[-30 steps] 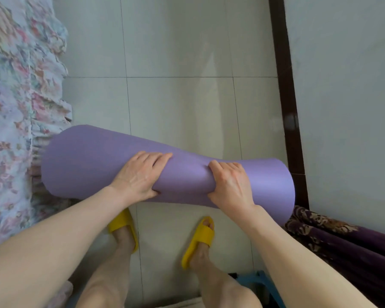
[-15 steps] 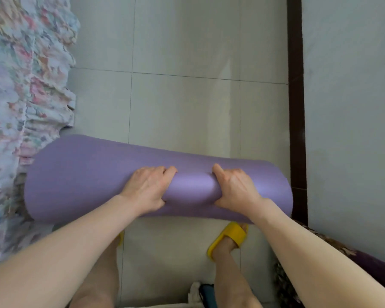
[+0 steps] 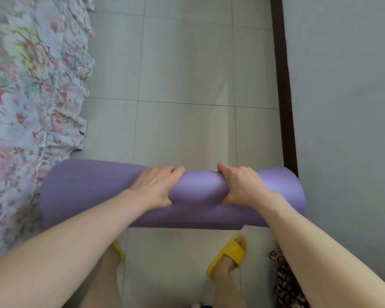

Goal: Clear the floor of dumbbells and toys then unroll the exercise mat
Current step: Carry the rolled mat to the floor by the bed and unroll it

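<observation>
A rolled purple exercise mat [image 3: 87, 192] lies crosswise in front of me, spanning from the bed skirt on the left to the wall on the right. My left hand [image 3: 156, 185] grips the roll left of its middle, fingers curled over the far side. My right hand [image 3: 242, 185] grips it right of the middle in the same way. The soft roll is squeezed in between both hands. No dumbbells or toys are in view.
Grey floor tiles [image 3: 182, 63] stretch ahead between a floral bed skirt [image 3: 31, 96] on the left and a wall with a dark skirting board [image 3: 282, 85] on the right. My feet in yellow slippers [image 3: 229, 254] stand behind the roll. A patterned dark cloth [image 3: 285, 278] lies at lower right.
The roll has come level and sits lower and closer to me. Both hands have curled tighter round it. My feet have stepped forward along the floor.
</observation>
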